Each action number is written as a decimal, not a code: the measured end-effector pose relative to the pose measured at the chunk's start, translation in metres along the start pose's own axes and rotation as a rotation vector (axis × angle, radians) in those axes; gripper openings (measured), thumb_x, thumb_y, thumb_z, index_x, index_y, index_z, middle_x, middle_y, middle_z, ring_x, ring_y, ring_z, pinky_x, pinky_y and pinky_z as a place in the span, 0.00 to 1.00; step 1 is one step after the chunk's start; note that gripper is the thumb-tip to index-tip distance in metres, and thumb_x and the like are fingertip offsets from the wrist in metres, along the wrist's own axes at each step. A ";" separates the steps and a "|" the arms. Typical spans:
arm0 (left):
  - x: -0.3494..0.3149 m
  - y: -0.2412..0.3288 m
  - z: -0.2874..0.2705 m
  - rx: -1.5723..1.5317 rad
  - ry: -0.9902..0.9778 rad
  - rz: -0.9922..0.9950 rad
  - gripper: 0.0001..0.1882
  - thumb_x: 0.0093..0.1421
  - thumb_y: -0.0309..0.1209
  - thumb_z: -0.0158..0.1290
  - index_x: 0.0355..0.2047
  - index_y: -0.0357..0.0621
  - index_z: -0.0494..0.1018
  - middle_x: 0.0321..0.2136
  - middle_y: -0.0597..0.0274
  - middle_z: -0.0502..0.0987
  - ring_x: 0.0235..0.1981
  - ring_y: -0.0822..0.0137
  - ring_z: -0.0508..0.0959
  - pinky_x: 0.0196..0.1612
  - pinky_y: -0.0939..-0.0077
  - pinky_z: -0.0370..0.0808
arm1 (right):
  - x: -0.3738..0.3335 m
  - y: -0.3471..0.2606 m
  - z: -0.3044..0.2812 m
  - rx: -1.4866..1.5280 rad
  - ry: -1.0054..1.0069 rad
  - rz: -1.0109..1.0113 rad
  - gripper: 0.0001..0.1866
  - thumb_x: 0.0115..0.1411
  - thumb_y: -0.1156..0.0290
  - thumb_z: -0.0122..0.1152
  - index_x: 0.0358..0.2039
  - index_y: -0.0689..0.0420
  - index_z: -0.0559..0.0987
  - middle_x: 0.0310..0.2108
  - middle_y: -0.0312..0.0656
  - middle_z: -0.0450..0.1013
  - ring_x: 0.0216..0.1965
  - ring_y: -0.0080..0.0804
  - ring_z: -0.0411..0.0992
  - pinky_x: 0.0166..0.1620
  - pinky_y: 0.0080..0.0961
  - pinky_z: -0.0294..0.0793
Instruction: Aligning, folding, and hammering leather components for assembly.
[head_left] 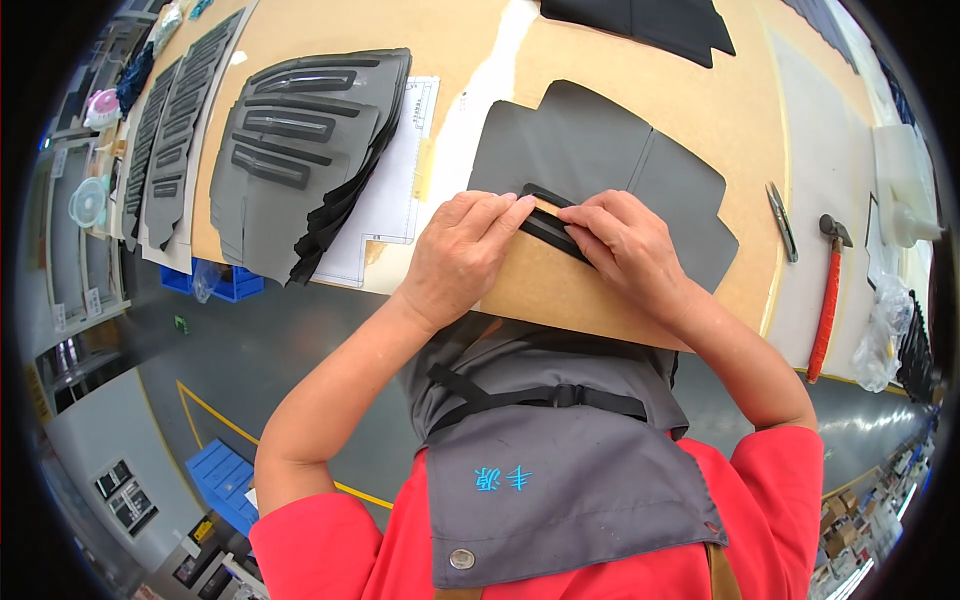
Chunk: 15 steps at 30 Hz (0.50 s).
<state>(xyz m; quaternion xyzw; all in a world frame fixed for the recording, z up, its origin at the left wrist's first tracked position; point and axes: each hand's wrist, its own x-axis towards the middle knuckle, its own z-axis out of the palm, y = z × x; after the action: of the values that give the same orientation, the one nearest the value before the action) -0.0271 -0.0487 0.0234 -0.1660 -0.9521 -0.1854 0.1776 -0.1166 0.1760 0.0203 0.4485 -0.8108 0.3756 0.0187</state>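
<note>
Head view | both hands [460,255] [625,245] pinch black strip [553,228] | tan worktable [720,110] | grey floor [300,340]

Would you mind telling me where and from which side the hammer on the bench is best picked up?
Grip the hammer by its long red handle, probably near mid-length, coming from above: it lies flat on the bench, head pointing away from the person, with bare surface beside it.

On the tan worktop [720,110], a fanned stack of grey cut panels [300,150] with black rectangular frames lies over a white paper pattern [395,200], and 2 more rows of such panels [170,120] run along the far left edge. To the right lie metal snips [782,220] and a red-handled hammer [829,295]. Below the worktop, blue plastic crates [225,282] stand on the grey floor [300,330].
</note>
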 end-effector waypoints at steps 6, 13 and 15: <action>-0.003 -0.002 -0.001 0.035 -0.038 0.028 0.26 0.52 0.19 0.59 0.54 0.45 0.80 0.47 0.63 0.78 0.48 0.61 0.78 0.53 0.66 0.75 | -0.003 0.002 -0.001 -0.097 0.005 -0.099 0.15 0.54 0.79 0.67 0.44 0.58 0.84 0.35 0.39 0.74 0.34 0.35 0.74 0.35 0.30 0.78; -0.001 0.002 -0.006 0.048 -0.099 0.054 0.23 0.56 0.25 0.56 0.54 0.46 0.79 0.50 0.65 0.76 0.54 0.63 0.77 0.57 0.66 0.72 | -0.001 0.000 -0.008 -0.236 -0.055 -0.256 0.20 0.52 0.79 0.64 0.47 0.58 0.82 0.37 0.38 0.73 0.36 0.33 0.73 0.37 0.29 0.79; -0.001 0.004 -0.007 0.084 -0.109 0.074 0.23 0.57 0.26 0.56 0.54 0.45 0.79 0.50 0.65 0.77 0.54 0.63 0.76 0.57 0.66 0.72 | -0.003 0.001 -0.007 -0.241 -0.048 -0.260 0.20 0.52 0.79 0.64 0.48 0.59 0.82 0.37 0.38 0.73 0.36 0.33 0.73 0.38 0.29 0.79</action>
<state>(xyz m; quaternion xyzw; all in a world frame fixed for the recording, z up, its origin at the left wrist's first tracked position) -0.0230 -0.0481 0.0301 -0.2032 -0.9605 -0.1295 0.1389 -0.1179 0.1826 0.0232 0.5529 -0.7853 0.2593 0.1014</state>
